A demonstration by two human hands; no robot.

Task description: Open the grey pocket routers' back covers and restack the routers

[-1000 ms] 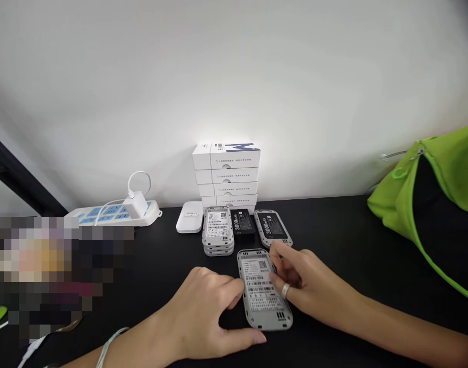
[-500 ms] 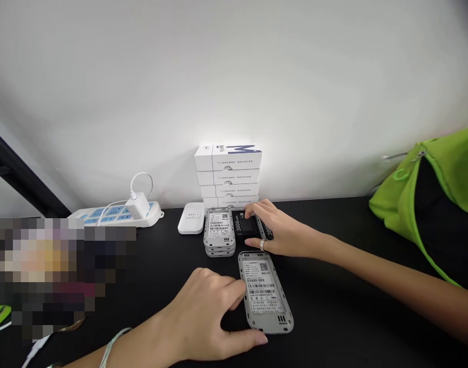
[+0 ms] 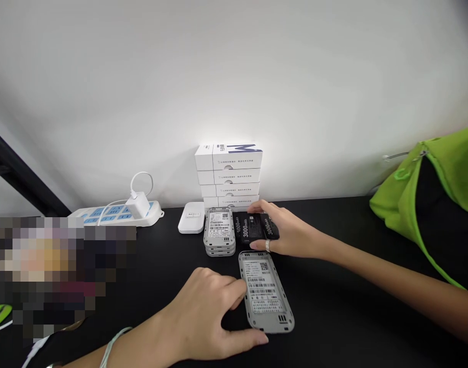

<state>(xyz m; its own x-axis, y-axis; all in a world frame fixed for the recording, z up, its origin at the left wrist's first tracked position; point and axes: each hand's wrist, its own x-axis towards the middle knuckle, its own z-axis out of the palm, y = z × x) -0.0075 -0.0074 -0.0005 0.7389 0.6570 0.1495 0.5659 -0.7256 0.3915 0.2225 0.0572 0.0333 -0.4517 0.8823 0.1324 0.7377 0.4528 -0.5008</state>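
My right hand (image 3: 282, 230) has its thumb and fingers closed around a black battery (image 3: 253, 227) marked 3000mAh. Another black battery (image 3: 273, 227) is partly visible beneath that palm, and one more battery edge shows just left of the gripped one. Nearer to me, my left hand (image 3: 207, 312) holds a grey device casing (image 3: 266, 291) with its curled fingers against the left side and its thumb at the bottom edge. The casing lies with its labelled inside up. A stack of similar grey casings (image 3: 219, 230) stands left of the batteries.
White boxes (image 3: 232, 176) are stacked against the wall, with a white device (image 3: 191, 217) in front to their left. A power strip (image 3: 153, 214) with a plugged-in charger (image 3: 138, 205) lies at the left. A green bag (image 3: 395, 189) rests at the right. A blurred patch covers the lower left.
My right hand has shifted slightly right with the battery between its fingers, leaving another battery edge showing to its left. My left hand and the casing have stayed in place.
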